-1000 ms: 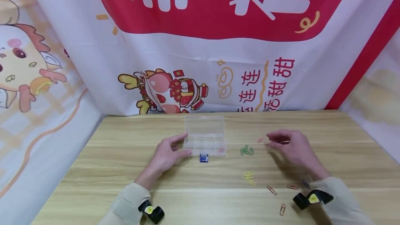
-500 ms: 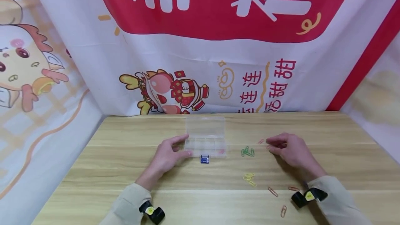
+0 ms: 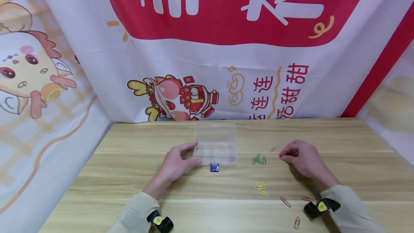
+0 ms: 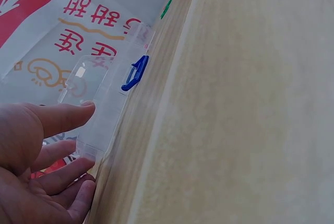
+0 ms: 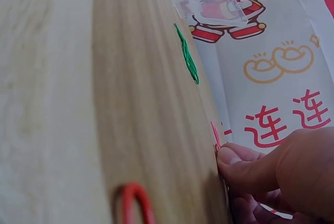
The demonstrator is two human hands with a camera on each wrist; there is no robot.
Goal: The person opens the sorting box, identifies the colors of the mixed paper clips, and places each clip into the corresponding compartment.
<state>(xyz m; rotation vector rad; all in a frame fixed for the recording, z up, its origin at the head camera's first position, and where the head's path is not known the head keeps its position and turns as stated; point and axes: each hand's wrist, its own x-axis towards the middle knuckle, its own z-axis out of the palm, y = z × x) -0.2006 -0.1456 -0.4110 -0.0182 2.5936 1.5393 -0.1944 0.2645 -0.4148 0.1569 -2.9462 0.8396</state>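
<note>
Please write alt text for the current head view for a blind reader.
A person's left hand rests at the left side of an open, clear compartment box; the right hand is at the wooden table near a pink paper clip. Green clips, yellow clips and red clips lie right of the box.

On the table [image 3: 129, 175], before a cloth [image 3: 200, 56], the box [image 3: 210, 152] is being flanked by the left hand [image 3: 175, 163] at left and a clip pile [image 3: 258, 160] at right; farther right, a lone clip [image 3: 273, 149] is being neighboured by the right hand [image 3: 302, 157]. Nearer the front, a second pile [image 3: 261, 187] and three clips [image 3: 286, 202] are being borne.
</note>
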